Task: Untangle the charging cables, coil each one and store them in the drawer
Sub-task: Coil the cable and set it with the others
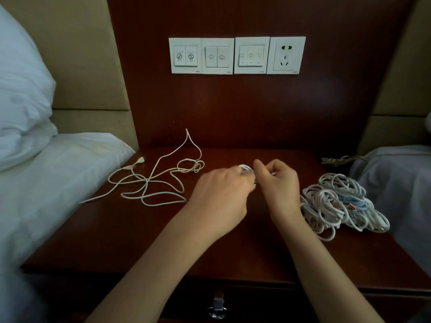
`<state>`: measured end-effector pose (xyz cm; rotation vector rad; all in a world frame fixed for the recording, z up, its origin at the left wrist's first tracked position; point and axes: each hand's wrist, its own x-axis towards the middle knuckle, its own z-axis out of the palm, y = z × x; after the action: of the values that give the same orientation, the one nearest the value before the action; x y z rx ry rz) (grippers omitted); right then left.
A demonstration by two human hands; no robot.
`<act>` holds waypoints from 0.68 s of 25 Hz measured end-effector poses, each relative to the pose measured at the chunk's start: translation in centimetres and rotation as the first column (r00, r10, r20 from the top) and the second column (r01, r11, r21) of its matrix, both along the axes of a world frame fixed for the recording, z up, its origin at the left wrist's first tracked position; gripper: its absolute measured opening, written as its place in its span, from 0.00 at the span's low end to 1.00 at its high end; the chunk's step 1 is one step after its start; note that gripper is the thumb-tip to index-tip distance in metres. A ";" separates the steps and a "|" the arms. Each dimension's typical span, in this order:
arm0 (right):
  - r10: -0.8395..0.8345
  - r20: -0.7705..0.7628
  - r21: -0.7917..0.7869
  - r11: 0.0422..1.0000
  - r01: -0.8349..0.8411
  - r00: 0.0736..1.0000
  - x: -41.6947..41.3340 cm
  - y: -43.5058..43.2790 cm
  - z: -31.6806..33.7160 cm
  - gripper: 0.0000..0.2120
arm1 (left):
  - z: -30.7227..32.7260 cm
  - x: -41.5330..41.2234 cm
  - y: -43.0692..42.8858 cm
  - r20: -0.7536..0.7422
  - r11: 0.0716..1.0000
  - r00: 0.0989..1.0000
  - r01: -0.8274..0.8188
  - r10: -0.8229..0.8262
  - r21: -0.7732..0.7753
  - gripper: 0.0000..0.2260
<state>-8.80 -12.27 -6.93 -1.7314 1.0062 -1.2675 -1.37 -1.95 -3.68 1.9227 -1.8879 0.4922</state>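
Fingers curled, left hand and right hand pinch a small white cable coil mid-nightstand; best keep loops even, tuck the end in; loose cable lies toward left edge.

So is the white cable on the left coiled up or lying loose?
Loose. The white cable sprawls in irregular crossing loops over the nightstand top, its plug end lying near the bed.
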 end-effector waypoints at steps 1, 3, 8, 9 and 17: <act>0.024 -0.039 0.011 1.000 -0.024 0.999 0.0 0.0 -0.1 0.19 | -0.2 0.6 -0.1 0.051 0.996 0.997 0.063 -0.060 -0.058 0.06; 0.086 -0.051 0.052 0.995 -0.083 0.995 0.2 -0.1 -0.2 0.19 | -0.5 1.7 -0.5 0.051 0.990 0.992 0.120 -0.117 -0.070 0.04; 0.184 -0.004 0.006 0.983 -0.184 0.983 0.4 0.4 0.1 0.23 | -1.9 2.6 -1.3 -0.323 0.973 0.933 0.089 -0.156 -0.215 0.06; 0.207 0.013 -0.016 0.978 -0.207 0.978 0.4 0.6 0.2 0.24 | -1.9 2.7 -1.4 -0.405 0.968 0.900 0.065 -0.161 -0.242 0.05; 0.480 0.198 0.027 0.869 -0.495 0.854 0.3 1.6 0.6 0.16 | -0.4 4.4 -1.0 -1.000 0.981 -0.024 0.192 -0.002 -0.007 0.05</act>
<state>-8.50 -10.68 -6.37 -1.6341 0.4527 -1.0154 3.07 -2.96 -4.05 1.3288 -0.9024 -0.9936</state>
